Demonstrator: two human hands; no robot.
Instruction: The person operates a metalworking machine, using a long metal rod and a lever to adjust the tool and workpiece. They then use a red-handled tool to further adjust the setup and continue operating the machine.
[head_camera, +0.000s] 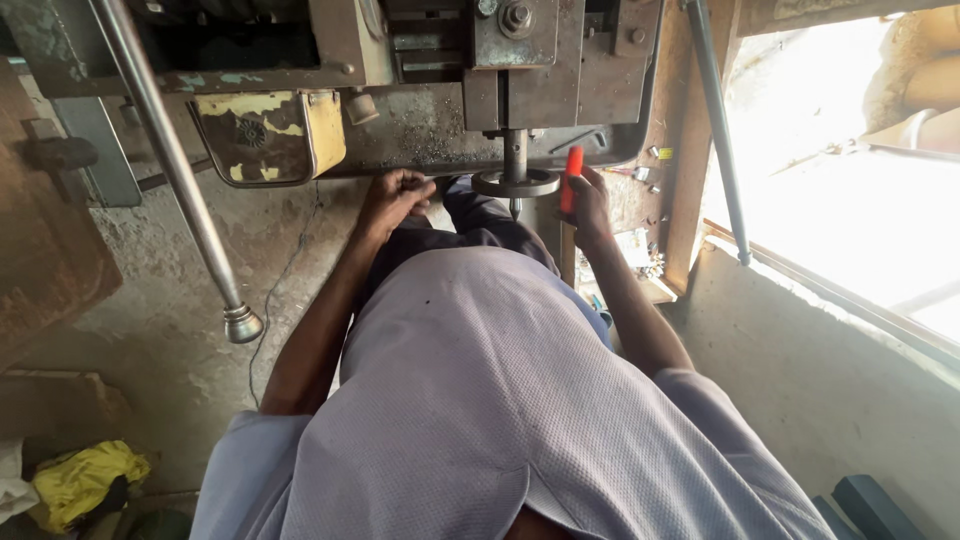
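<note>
A red handle (573, 178) is gripped by the right hand (590, 205) beside the press spindle (515, 165); the left hand (395, 195) is closed, contents hidden. Work appears underway.

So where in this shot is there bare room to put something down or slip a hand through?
Bare concrete floor lies open between the long steel lever with its round knob and the left arm. It is crowded under the rusty machine head: the left hand, round metal disc and right hand on the red handle.
</note>
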